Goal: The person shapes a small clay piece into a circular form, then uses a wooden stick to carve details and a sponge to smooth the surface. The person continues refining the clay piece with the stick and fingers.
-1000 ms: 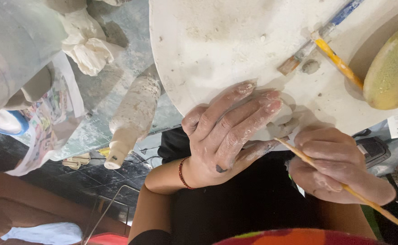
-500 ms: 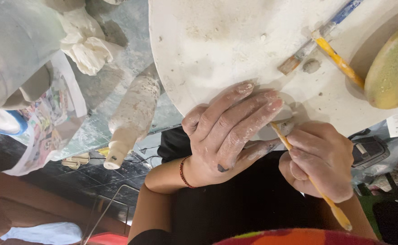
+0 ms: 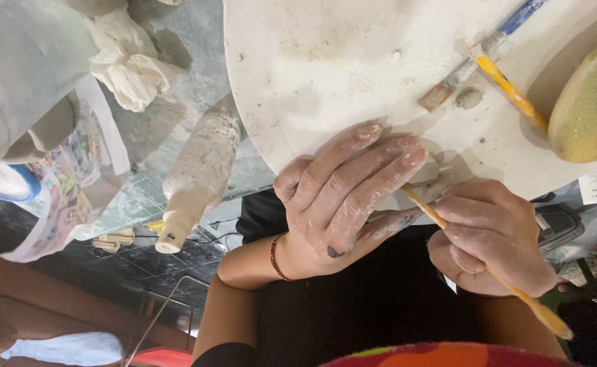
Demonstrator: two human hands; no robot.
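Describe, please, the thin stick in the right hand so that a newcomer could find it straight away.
Start at the big round white board and go to its near edge, where the clay-smeared left hand lies flat. Just beside it the right hand grips a thin yellow wooden stick like a pen, tip towards the left fingertips. Unlike the brushes lying loose farther up the board, it is held.

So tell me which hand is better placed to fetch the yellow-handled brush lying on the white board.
Left, probably. The left hand lies flat on the white board with nothing gripped in its fingers, though it covers a small clay piece. The right hand already grips a wooden tool, and the yellow-handled brush lies just ahead.
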